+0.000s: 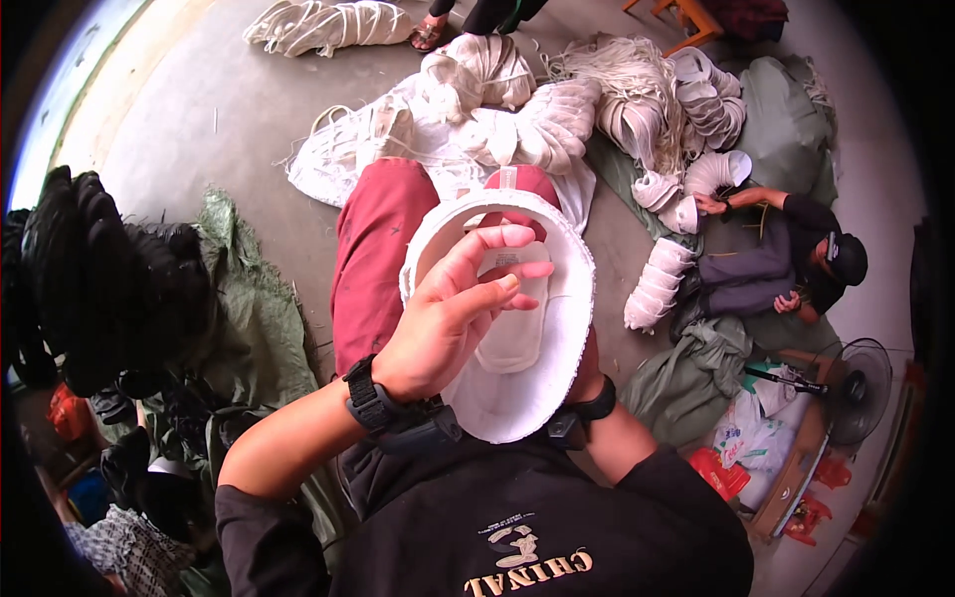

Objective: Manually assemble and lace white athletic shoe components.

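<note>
A white shoe upper is raised over my lap, its wide opening facing me and a pale insole-shaped piece showing inside. My left hand is over the opening, thumb and fingers stretched out and apart, with nothing visible between them. Behind the upper's right edge is my right hand; most of it and its fingers are hidden, and it seems to support the upper from below. Past my knees lie bundles of white uppers on a white sheet.
On the right a co-worker in dark clothes reaches toward stacked white uppers. A fan stands by a wooden box holding plastic bags. Dark bundles and green sacking lie at left. An orange stool is far back.
</note>
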Action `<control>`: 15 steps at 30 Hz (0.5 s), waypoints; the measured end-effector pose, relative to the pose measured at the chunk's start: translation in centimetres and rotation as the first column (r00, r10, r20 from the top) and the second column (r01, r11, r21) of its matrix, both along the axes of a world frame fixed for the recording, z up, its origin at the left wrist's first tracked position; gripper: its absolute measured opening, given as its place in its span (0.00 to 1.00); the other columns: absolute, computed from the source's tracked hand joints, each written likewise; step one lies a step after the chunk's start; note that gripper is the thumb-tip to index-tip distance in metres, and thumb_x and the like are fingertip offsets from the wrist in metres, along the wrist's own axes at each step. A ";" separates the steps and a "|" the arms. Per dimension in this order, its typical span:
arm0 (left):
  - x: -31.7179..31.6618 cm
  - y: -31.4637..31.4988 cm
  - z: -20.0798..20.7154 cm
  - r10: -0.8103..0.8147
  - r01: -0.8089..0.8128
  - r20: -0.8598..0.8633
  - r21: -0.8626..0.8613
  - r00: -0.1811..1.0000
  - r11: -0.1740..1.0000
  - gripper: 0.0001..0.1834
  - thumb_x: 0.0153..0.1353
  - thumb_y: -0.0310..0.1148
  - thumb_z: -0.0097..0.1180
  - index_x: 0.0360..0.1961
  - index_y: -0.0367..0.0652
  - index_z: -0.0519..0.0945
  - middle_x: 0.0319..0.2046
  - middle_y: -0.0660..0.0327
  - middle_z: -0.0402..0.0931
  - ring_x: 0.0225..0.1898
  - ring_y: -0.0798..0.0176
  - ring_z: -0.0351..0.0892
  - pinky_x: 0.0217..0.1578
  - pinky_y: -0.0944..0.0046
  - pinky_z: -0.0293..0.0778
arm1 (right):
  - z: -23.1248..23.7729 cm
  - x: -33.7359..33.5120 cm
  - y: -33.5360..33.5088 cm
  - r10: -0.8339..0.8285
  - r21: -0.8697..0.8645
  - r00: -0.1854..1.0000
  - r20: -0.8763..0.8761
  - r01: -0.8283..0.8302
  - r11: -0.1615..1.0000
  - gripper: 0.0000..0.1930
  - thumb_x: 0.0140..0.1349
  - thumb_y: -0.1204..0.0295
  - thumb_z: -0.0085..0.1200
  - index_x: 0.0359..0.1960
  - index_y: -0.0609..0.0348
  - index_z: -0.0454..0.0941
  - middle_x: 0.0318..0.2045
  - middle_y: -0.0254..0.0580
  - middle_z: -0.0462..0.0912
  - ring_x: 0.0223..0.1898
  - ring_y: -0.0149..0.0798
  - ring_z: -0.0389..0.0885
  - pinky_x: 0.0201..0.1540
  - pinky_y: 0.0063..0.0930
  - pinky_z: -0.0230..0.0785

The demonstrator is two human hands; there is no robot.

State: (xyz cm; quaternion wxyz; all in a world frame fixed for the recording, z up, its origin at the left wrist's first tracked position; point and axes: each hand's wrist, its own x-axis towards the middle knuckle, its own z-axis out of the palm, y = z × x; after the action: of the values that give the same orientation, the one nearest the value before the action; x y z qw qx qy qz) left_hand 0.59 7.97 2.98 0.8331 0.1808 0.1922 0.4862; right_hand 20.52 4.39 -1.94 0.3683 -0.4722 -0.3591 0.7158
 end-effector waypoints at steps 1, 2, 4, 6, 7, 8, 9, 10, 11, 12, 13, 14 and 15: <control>0.2 0.0 0.0 0.008 -0.008 0.009 0.003 1.000 1.000 0.22 0.67 0.24 0.49 0.62 0.38 0.66 0.61 0.60 0.64 0.63 0.57 0.69 0.55 0.59 0.69 | 0.0 0.0 0.0 -0.030 -0.039 1.000 -0.005 0.030 0.999 0.28 0.70 0.59 0.42 0.68 0.58 0.58 0.58 0.47 0.71 0.56 0.41 0.75 0.55 0.37 0.73; 0.5 -0.1 -0.1 0.016 -0.017 0.018 0.005 1.000 1.000 0.22 0.67 0.24 0.49 0.61 0.38 0.66 0.62 0.60 0.64 0.63 0.57 0.69 0.55 0.59 0.69 | 0.0 0.0 0.0 -0.060 -0.078 0.998 -0.008 0.059 0.995 0.28 0.67 0.68 0.52 0.67 0.60 0.58 0.58 0.44 0.72 0.54 0.37 0.76 0.53 0.33 0.74; 0.9 -0.5 -0.3 0.019 -0.020 0.008 0.024 1.000 1.000 0.21 0.67 0.24 0.49 0.60 0.38 0.68 0.63 0.59 0.63 0.63 0.57 0.69 0.56 0.60 0.68 | 1.5 -0.3 0.4 -0.036 0.000 0.999 -0.025 0.036 0.999 0.28 0.67 0.68 0.52 0.67 0.60 0.58 0.58 0.44 0.72 0.54 0.36 0.75 0.53 0.33 0.73; 1.2 -0.8 -0.5 -0.016 0.020 -0.038 0.116 0.999 0.993 0.21 0.66 0.24 0.49 0.60 0.39 0.68 0.65 0.58 0.62 0.63 0.58 0.69 0.57 0.59 0.68 | 2.0 -0.4 0.7 -0.012 0.080 0.999 -0.039 0.015 0.997 0.28 0.68 0.68 0.52 0.67 0.60 0.59 0.58 0.44 0.72 0.54 0.36 0.75 0.53 0.32 0.73; 1.3 -1.0 -0.5 -0.037 0.053 -0.091 0.180 0.995 0.982 0.22 0.66 0.24 0.49 0.61 0.39 0.67 0.66 0.57 0.61 0.63 0.58 0.68 0.57 0.59 0.67 | 1.9 -0.4 0.9 -0.124 -0.158 0.945 -0.303 0.079 0.984 0.28 0.67 0.68 0.53 0.67 0.60 0.58 0.58 0.44 0.71 0.55 0.36 0.75 0.53 0.32 0.73; 1.4 -1.1 -0.6 -0.037 0.053 -0.089 0.181 0.995 0.982 0.22 0.66 0.24 0.49 0.61 0.39 0.67 0.66 0.57 0.61 0.63 0.58 0.68 0.57 0.59 0.67 | 1.8 -0.5 1.0 -0.283 -0.395 0.813 -0.510 0.071 0.916 0.29 0.66 0.69 0.53 0.67 0.60 0.58 0.58 0.44 0.71 0.56 0.36 0.74 0.54 0.32 0.73; 1.5 -1.2 -0.7 -0.022 0.032 -0.077 0.137 0.997 0.990 0.23 0.66 0.24 0.50 0.62 0.39 0.67 0.66 0.57 0.61 0.64 0.58 0.67 0.58 0.58 0.67 | 1.2 -0.2 0.5 -0.213 -0.283 0.879 -0.427 0.094 0.954 0.26 0.70 0.66 0.48 0.67 0.60 0.58 0.58 0.45 0.71 0.56 0.36 0.74 0.54 0.31 0.72; 1.5 -1.2 -0.6 -0.007 0.013 -0.065 0.092 0.998 0.996 0.23 0.66 0.24 0.50 0.62 0.39 0.66 0.66 0.57 0.62 0.64 0.58 0.66 0.58 0.58 0.67 | 0.6 0.1 0.2 -0.213 -0.283 0.879 -0.426 0.094 0.954 0.26 0.70 0.66 0.48 0.67 0.60 0.58 0.58 0.45 0.71 0.56 0.36 0.74 0.54 0.31 0.72; 1.5 -1.1 -0.4 0.018 -0.012 -0.086 0.065 0.996 0.998 0.24 0.66 0.24 0.50 0.63 0.39 0.65 0.65 0.58 0.63 0.65 0.57 0.65 0.59 0.58 0.66 | -0.1 0.2 -0.1 -0.111 -0.109 0.975 -0.192 0.091 0.990 0.25 0.72 0.64 0.43 0.67 0.60 0.57 0.58 0.45 0.71 0.56 0.36 0.74 0.55 0.32 0.72; 1.4 -0.9 -0.4 0.020 -0.014 -0.087 0.065 0.996 0.998 0.24 0.66 0.24 0.50 0.63 0.39 0.65 0.65 0.58 0.63 0.65 0.57 0.65 0.59 0.58 0.66 | -0.3 0.1 -0.2 -0.040 0.062 0.997 0.070 0.035 0.997 0.25 0.74 0.61 0.39 0.67 0.59 0.57 0.58 0.45 0.71 0.56 0.36 0.74 0.56 0.33 0.72; 1.3 -0.8 -0.5 0.025 -0.022 -0.056 0.040 0.998 0.999 0.24 0.66 0.24 0.49 0.63 0.39 0.65 0.63 0.59 0.64 0.64 0.60 0.66 0.60 0.60 0.66 | -0.3 -0.1 -0.2 -0.038 0.061 0.997 0.070 0.034 0.998 0.25 0.74 0.61 0.39 0.67 0.59 0.57 0.58 0.45 0.71 0.56 0.36 0.74 0.56 0.33 0.72; 1.2 -0.7 -0.6 0.029 -0.029 -0.025 0.016 0.999 0.999 0.23 0.67 0.24 0.49 0.63 0.40 0.65 0.62 0.60 0.66 0.63 0.63 0.67 0.60 0.62 0.65 | -0.4 -0.5 -0.1 -0.059 0.041 0.998 0.026 0.058 0.997 0.25 0.75 0.58 0.36 0.67 0.59 0.58 0.57 0.44 0.71 0.56 0.36 0.74 0.56 0.34 0.72; 1.2 -0.7 -0.6 0.013 -0.013 -0.014 0.019 1.000 1.000 0.22 0.68 0.25 0.48 0.63 0.39 0.67 0.63 0.59 0.65 0.62 0.64 0.69 0.59 0.63 0.67 | -0.3 -0.8 -0.1 -0.080 0.019 0.997 -0.017 0.080 0.997 0.26 0.76 0.55 0.32 0.67 0.59 0.58 0.57 0.44 0.71 0.56 0.36 0.74 0.56 0.35 0.72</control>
State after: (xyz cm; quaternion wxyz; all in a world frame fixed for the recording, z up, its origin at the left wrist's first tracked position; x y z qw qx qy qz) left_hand 1.80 7.24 2.36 0.8267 0.1909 0.1947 0.4921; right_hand 19.74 4.30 -2.29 0.4043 -0.4769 -0.3441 0.7005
